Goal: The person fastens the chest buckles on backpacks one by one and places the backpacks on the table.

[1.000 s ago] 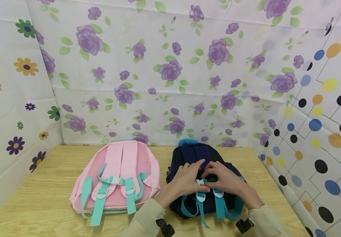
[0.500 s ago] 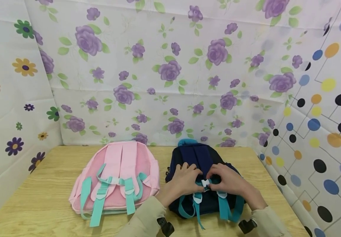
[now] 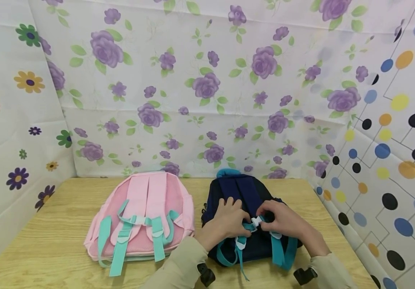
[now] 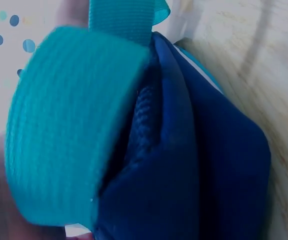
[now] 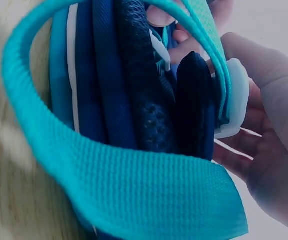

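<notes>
A navy backpack [image 3: 237, 188] lies on the table with its shoulder straps facing up. Across those straps runs a teal chest strap [image 3: 249, 227] with a white buckle [image 3: 256, 221]. My left hand [image 3: 226, 222] pinches the strap just left of the buckle, thumb and index finger closing on it. From the other side, my right hand [image 3: 284, 218] grips the buckle's right end between thumb and fingers. Loose teal webbing [image 4: 74, 125] fills much of the left wrist view. In the right wrist view, a webbing loop [image 5: 149, 190] crosses in front of the bag's side, and a white strap adjuster [image 5: 236, 97] shows beside the right hand [image 5: 279, 95].
A pink backpack [image 3: 138, 200] with mint straps lies to the left, its own chest buckle [image 3: 140, 220] joined. Both bags rest on a wooden table [image 3: 48, 224]. Patterned cloth [image 3: 207, 88] hangs behind and at both sides.
The white buckle and the right hand have shifted to the right, drawing the right shoulder strap's adjuster along. My left hand has come slightly right and now holds the strap beside the buckle.
</notes>
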`<state>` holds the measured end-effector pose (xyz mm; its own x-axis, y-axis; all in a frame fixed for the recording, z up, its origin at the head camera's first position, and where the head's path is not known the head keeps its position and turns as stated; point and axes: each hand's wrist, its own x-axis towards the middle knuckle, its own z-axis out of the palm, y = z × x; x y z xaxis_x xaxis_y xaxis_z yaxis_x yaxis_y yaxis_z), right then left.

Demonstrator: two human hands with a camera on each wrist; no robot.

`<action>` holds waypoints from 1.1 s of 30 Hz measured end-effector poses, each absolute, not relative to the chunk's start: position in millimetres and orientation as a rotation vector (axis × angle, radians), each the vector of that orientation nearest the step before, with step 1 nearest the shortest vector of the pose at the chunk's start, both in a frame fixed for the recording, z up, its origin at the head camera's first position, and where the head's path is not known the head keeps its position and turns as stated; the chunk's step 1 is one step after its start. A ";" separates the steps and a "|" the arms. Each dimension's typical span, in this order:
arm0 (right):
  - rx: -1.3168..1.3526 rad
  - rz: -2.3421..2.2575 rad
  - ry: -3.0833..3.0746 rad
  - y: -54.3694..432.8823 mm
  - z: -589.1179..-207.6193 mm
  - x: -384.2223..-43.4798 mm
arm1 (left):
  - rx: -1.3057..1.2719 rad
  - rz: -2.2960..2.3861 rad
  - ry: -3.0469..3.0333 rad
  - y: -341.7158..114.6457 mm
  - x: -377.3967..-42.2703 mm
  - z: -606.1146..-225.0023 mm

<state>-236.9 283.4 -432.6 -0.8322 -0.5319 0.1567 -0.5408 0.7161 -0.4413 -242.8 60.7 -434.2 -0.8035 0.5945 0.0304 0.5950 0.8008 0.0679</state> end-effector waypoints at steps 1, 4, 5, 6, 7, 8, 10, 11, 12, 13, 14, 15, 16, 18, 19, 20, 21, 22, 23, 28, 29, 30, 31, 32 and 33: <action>0.899 0.757 -2.893 284.3 -432.0 -236.7 | -0.991 -0.113 -2.972 62.0 -242.9 -433.9; 0.884 0.767 -2.901 286.8 -431.3 -236.5 | -1.003 -0.092 -2.972 64.3 -242.5 -433.0; 0.881 0.769 -2.903 287.4 -431.6 -236.8 | -1.002 -0.089 -2.970 64.3 -242.5 -433.0; 0.876 0.778 -2.907 288.1 -431.8 -236.9 | -1.001 -0.088 -2.971 64.1 -242.6 -433.1; 0.871 0.782 -2.908 289.0 -432.4 -237.0 | -1.000 -0.086 -2.972 63.9 -242.7 -433.3; 0.866 0.785 -2.909 290.0 -433.0 -237.0 | -0.999 -0.085 -2.973 63.4 -242.8 -433.5; 0.861 0.798 -2.911 292.1 -434.1 -236.9 | -0.999 -0.085 -2.974 62.3 -243.2 -434.1; 0.859 0.807 -2.911 293.2 -434.6 -236.8 | -1.001 -0.085 -2.973 61.8 -243.6 -434.5; 0.857 0.816 -2.909 294.2 -435.1 -236.8 | -1.002 -0.080 -2.970 61.1 -244.1 -434.4; 0.856 0.820 -2.907 295.3 -435.7 -236.8 | -1.003 -0.075 -2.965 60.4 -244.5 -434.3; 0.855 0.827 -2.906 296.2 -436.2 -236.8 | -1.006 -0.075 -2.961 59.7 -245.0 -434.1; 0.853 0.834 -2.906 296.9 -436.6 -236.8 | -1.009 -0.072 -2.953 59.0 -245.6 -433.8; 0.852 0.839 -2.905 297.6 -437.0 -236.8 | -1.011 -0.072 -2.946 58.2 -246.0 -433.4; 0.849 0.844 -2.904 298.5 -437.6 -237.1 | -1.009 -0.079 -2.931 56.4 -247.0 -431.9; 0.845 0.846 -2.905 298.8 -437.7 -237.2 | -1.008 -0.089 -2.923 55.5 -247.5 -431.3; 0.842 0.846 -2.907 298.9 -437.7 -237.3 | -1.007 -0.099 -2.916 54.6 -247.9 -430.5; 0.838 0.850 -2.909 299.0 -437.5 -237.2 | -1.005 -0.103 -2.906 53.6 -248.1 -429.6; 0.835 0.852 -2.909 299.1 -437.4 -237.2 | -1.003 -0.109 -2.899 52.5 -248.4 -428.6; 0.833 0.860 -2.909 299.2 -437.2 -237.2 | -1.003 -0.116 -2.891 51.4 -248.8 -427.5; 0.833 0.884 -2.883 299.8 -437.8 -237.0 | -1.009 -0.119 -2.857 45.8 -250.8 -424.8; 0.827 0.887 -2.878 299.9 -438.0 -237.0 | -1.013 -0.124 -2.851 44.6 -251.0 -424.8; 0.819 0.892 -2.873 300.1 -438.1 -237.1 | -1.015 -0.130 -2.846 43.3 -251.2 -424.8; 0.817 0.897 -2.868 300.3 -438.1 -237.1 | -1.017 -0.141 -2.841 42.0 -251.4 -425.1; 0.813 0.901 -2.865 300.6 -438.0 -237.1 | -1.020 -0.158 -2.838 40.6 -251.6 -425.2; 0.805 0.908 -2.859 300.7 -437.5 -237.2 | -1.024 -0.179 -2.833 39.4 -251.8 -425.6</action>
